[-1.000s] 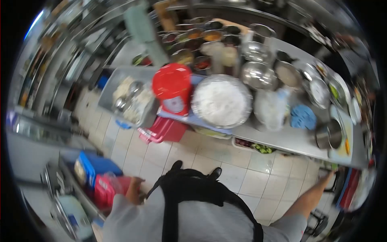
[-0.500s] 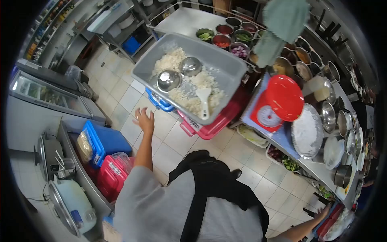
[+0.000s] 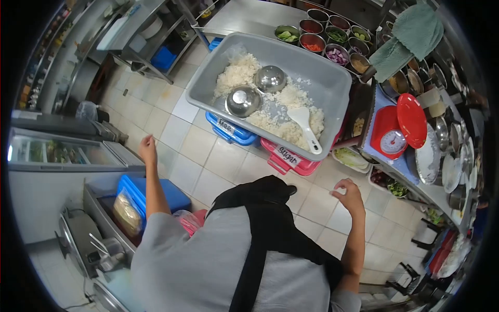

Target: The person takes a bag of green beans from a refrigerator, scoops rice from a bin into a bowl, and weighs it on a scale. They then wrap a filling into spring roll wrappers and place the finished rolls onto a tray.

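Left hand: the left hand (image 3: 148, 149) was raised over the tiled floor (image 3: 176, 132), left of the gray tub (image 3: 201, 86) and apart from it; its fingers were drawn together, with no object visible in them.
Right hand: the right hand (image 3: 351, 198) was held below the tub's near right corner, not touching it; the fingers were bent, and whether they met the thumb, or pinched something small and pale at the tips, could not be told.
Gray tub: it lay in front of the person, above a blue box (image 3: 231, 130) and a pink box (image 3: 291, 158) whose label read "Sugar".
Tub contents: white rice (image 3: 236, 75) was spread in loose heaps; two rounded steel bowls (image 3: 244, 101) sat side by side among it, and a white paddle (image 3: 302, 122) lay across it, handle toward the near right corner.
Beyond the tub: metal containers (image 3: 312, 43) held cut vegetables, green, red and purple.
Right side: a red dial scale (image 3: 386, 130) stood on the counter, a red round dish (image 3: 411, 120) tilted beside it; a green cloth (image 3: 416, 34) hung farther back.
Left side: a blue bin (image 3: 171, 196) stood near the left forearm.
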`<action>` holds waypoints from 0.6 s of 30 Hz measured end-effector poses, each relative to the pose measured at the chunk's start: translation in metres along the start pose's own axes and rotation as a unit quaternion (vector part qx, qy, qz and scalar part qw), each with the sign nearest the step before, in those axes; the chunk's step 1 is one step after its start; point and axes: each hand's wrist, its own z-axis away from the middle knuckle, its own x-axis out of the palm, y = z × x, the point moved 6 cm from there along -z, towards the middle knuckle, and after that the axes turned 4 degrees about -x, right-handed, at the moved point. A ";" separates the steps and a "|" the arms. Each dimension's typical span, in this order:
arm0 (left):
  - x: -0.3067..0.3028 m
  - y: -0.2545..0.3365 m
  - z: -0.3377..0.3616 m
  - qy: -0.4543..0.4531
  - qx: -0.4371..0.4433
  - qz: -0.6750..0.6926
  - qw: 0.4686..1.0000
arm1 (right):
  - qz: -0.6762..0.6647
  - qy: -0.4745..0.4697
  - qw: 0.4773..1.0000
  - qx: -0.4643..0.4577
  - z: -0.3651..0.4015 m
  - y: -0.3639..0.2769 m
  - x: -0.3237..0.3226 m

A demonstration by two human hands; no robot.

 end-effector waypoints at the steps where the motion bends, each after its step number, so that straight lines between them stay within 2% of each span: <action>1: 0.012 0.033 -0.021 -0.032 0.055 -0.008 0.998 | -0.031 0.095 0.995 0.021 0.005 -0.007 0.003; 2: 0.038 0.058 -0.046 -0.077 0.093 -0.018 0.992 | -0.060 0.193 0.978 0.045 0.010 -0.014 0.005; 3: 0.073 0.086 -0.070 -0.123 0.131 -0.024 0.984 | -0.069 0.205 0.975 0.056 0.015 -0.019 0.022; 5: 0.152 0.162 -0.076 -0.227 0.254 -0.014 0.940 | -0.182 0.247 0.939 0.156 0.032 -0.014 0.058; 7: 0.252 0.210 -0.052 -0.394 0.316 -0.041 0.862 | -0.182 0.255 0.936 0.162 0.020 -0.041 0.068; 8: 0.300 0.217 -0.032 -0.441 0.342 0.054 0.828 | -0.187 0.263 0.933 0.158 0.010 -0.055 0.071; 9: 0.339 0.233 -0.002 -0.479 0.455 -0.076 0.747 | -0.176 0.270 0.936 0.140 -0.011 -0.067 0.069; 10: 0.379 0.230 0.022 -0.500 0.527 -0.118 0.678 | -0.152 0.274 0.942 0.117 -0.038 -0.082 0.062; 12: 0.435 0.221 0.055 -0.506 0.546 -0.308 0.592 | -0.083 0.287 0.952 0.067 -0.101 -0.102 0.050; 13: 0.450 0.223 0.055 -0.512 0.555 -0.299 0.584 | -0.037 0.295 0.954 0.037 -0.134 -0.105 0.049; 15: 0.469 0.212 0.065 -0.533 0.596 -0.326 0.503 | 0.153 0.269 0.948 0.078 -0.194 -0.099 0.058; 16: 0.477 0.206 0.069 -0.542 0.598 -0.320 0.496 | 0.235 0.224 0.939 0.114 -0.218 -0.079 0.069; 17: 0.487 0.201 0.067 -0.538 0.580 -0.315 0.524 | 0.311 0.176 0.922 0.150 -0.235 -0.057 0.080; 18: 0.493 0.198 0.063 -0.533 0.562 -0.311 0.551 | 0.310 0.174 0.921 0.161 -0.245 -0.045 0.084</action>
